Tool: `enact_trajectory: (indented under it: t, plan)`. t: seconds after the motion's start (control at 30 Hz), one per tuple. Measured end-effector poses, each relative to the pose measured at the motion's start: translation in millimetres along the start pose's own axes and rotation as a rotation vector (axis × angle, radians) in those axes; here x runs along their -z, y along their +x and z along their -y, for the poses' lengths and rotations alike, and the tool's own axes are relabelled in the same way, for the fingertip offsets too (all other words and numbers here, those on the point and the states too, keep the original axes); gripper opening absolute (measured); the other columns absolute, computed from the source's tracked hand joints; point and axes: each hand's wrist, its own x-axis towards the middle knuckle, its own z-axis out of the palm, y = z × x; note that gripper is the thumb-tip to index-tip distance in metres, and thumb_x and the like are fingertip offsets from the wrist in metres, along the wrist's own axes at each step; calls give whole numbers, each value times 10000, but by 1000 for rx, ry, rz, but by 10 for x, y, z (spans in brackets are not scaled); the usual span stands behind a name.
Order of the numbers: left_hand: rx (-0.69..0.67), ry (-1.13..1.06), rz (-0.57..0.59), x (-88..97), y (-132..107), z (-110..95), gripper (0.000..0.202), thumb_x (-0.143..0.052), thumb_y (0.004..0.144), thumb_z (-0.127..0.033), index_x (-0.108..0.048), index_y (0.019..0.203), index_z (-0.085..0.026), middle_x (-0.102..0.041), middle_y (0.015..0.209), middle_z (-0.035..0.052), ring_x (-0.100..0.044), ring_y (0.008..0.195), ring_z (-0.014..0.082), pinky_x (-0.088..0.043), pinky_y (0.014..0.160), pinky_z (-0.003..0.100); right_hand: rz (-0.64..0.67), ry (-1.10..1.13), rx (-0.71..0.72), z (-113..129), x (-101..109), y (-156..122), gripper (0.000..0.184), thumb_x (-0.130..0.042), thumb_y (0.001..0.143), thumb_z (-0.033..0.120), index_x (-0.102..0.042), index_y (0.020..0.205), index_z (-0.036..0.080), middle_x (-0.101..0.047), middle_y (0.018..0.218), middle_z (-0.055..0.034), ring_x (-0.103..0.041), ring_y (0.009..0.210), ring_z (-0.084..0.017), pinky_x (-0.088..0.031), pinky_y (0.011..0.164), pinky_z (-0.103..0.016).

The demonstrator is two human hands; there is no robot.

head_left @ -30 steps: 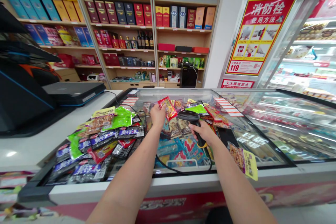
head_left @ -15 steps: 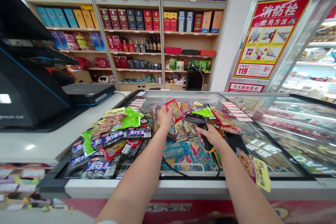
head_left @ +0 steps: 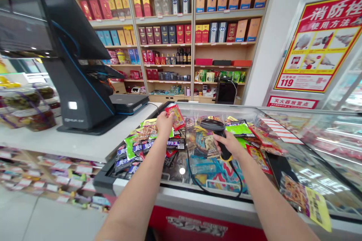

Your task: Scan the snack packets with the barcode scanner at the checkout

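Observation:
My left hand [head_left: 164,124] grips a red snack packet [head_left: 175,116] by its edge, above the left pile of packets. In my right hand [head_left: 229,144] is a black barcode scanner [head_left: 216,130], its head tilted toward the left. A black cable [head_left: 192,175] loops from the scanner's handle across the glass. Below my left hand lies a heap of black, green and yellow snack packets [head_left: 141,147]. More snack packets [head_left: 261,139], red and green, lie to the right of the scanner. A yellow-topped packet [head_left: 313,201] sits at the front right edge of the glass.
The glass-topped freezer [head_left: 175,201] fills the front, with goods showing through the glass. At left, a counter [head_left: 93,145] bears a checkout terminal [head_left: 76,71] and lidded tubs [head_left: 34,113]. Shelves of boxes [head_left: 166,41] stand behind; a red sign [head_left: 319,45] hangs on the wall.
My left hand has carried the red packet leftward, away from the scanner, to the left pile. My right hand still holds the scanner. The view has swung left.

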Motion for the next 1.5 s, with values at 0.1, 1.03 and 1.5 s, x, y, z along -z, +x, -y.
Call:
enact_trajectory:
  t: [0.1, 1.03, 1.5]
  plan:
    - [47, 78, -59, 409, 160, 241, 283, -563, 786, -367, -711, 892, -151, -725, 805, 73, -655, 744, 222, -478, 682, 298, 63, 13, 5, 2, -272, 91, 459, -804, 606, 517, -516, 776, 201, -558, 534, 62, -485, 379, -86, -401, 367, -211]
    - [-50, 620, 18, 310, 59, 65, 403, -556, 835, -356, -659, 1190, -195, -510, 1406, 199, -494, 1259, 410, -404, 995, 591, -216, 156, 107, 4, 7, -74, 460, -816, 576, 516, -520, 726, 197, -547, 497, 61, -466, 364, -84, -393, 361, -218]
    - [-390, 490, 804, -1211, -1413, -1009, 271, -594, 846, -447, -733, 798, -219, -747, 881, 117, -694, 931, 275, -473, 815, 343, -575, 310, 154, -124, 818, -710, 518, -836, 599, 531, -533, 872, 212, -567, 541, 69, -505, 383, -107, -414, 353, -231]
